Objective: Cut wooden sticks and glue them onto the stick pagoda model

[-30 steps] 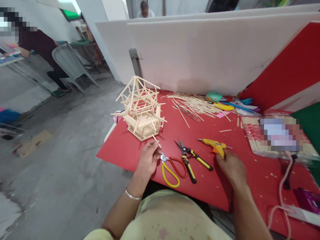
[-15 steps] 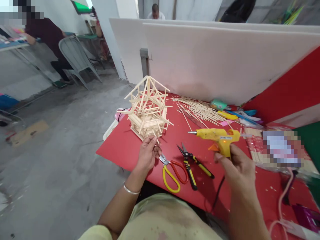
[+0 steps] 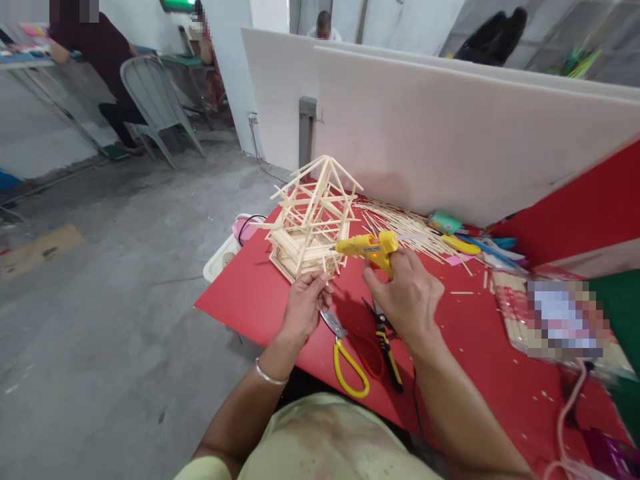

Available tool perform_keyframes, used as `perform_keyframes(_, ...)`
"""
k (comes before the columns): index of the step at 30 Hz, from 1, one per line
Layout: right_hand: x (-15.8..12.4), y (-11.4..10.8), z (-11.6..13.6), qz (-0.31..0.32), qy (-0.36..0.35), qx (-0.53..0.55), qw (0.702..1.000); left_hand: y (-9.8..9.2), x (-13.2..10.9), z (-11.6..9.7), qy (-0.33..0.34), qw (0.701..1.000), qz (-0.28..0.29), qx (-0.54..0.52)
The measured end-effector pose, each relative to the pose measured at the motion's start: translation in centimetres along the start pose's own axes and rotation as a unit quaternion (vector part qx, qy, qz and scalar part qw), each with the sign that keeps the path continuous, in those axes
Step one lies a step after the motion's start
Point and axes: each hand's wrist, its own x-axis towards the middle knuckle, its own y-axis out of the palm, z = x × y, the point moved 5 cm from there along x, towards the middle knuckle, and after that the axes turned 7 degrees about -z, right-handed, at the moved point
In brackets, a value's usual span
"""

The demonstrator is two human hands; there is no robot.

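Observation:
A pagoda-like frame of thin wooden sticks [image 3: 313,220] stands on the red tabletop [image 3: 240,300]. At its front, my left hand [image 3: 305,303] is closed, pinching a short wooden stick [image 3: 325,265] between thumb and fingertips. My right hand [image 3: 407,290] is wrapped round the handle of a yellow hot glue gun [image 3: 367,245]. The gun's nozzle points left, close to the near right side of the frame and just above the stick; I cannot tell whether it touches. Below my hands lie scissors [image 3: 345,353] with yellow and red handles and black-and-yellow pliers [image 3: 387,347], partly covered by my right hand.
Loose wooden sticks [image 3: 400,223] are spread at the back of the table, near a yellow-handled tool [image 3: 460,245]. A plastic-wrapped pack [image 3: 513,307] lies at right. White boards [image 3: 425,127] stand behind. A person [image 3: 95,60] sits at another table, far left.
My right hand has brought the glue gun leftward and slightly up to the stick frame. My left hand still pinches the short stick. The view has shifted slightly.

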Motion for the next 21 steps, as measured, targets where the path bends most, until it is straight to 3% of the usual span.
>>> perform_keyframes(21,0.2,1.0,1.1,0.033,-0.030,-0.017,0.999,0.1,1.7,0.9,-0.005,1.000,0.008,-0.004)
